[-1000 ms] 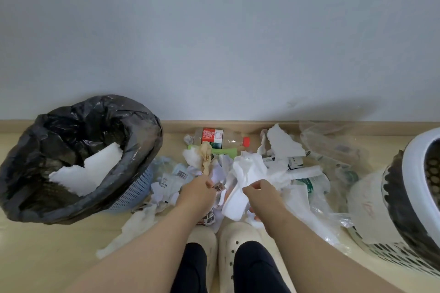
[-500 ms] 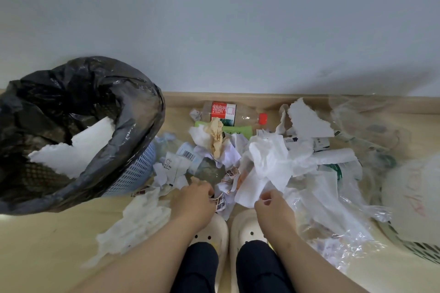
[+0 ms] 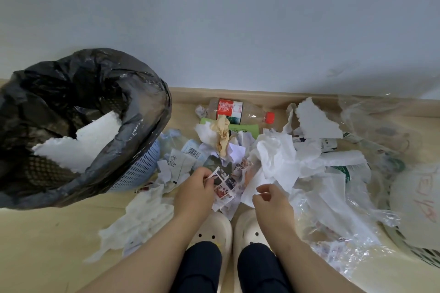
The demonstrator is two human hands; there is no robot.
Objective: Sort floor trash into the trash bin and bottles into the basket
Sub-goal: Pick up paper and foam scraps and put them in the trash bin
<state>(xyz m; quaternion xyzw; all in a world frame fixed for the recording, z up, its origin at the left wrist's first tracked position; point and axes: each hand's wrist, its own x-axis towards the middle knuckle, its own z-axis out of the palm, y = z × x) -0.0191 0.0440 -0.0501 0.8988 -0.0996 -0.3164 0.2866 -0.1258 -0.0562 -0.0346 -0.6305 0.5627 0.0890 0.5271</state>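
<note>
Right now your left hand (image 3: 194,191) is pinched shut on a clump of torn printed scraps (image 3: 222,184) at the near edge of the pile, just ahead of your shoes (image 3: 212,233). Thumb and fingers close over the top of the clump, which suits loose shreds: a gathering pinch takes several at once.

Your right hand (image 3: 271,200) hovers beside it, fingers curled but holding nothing that I can make out. It sits at the lower corner of the big crumpled white paper (image 3: 278,162), likely the next thing to take. The two hands are near each other, not touching.

The trash bin (image 3: 142,164), lined with a black bag (image 3: 102,83), stands to your left, tilted with its mouth toward the pile, so a short swing of the left hand reaches it. White sheet pieces (image 3: 78,145) already lie inside.

A bottle (image 3: 238,109) with red label and red cap lies on its side against the baseboard, behind the paper and away from both hands. The basket (image 3: 414,200) is at the far right edge, only partly in view, with clear plastic film (image 3: 333,211) spread between it and you.

Judgement: paper first, bottle later, since the scraps block the reach. Most of the pile remains on the floor.
</note>
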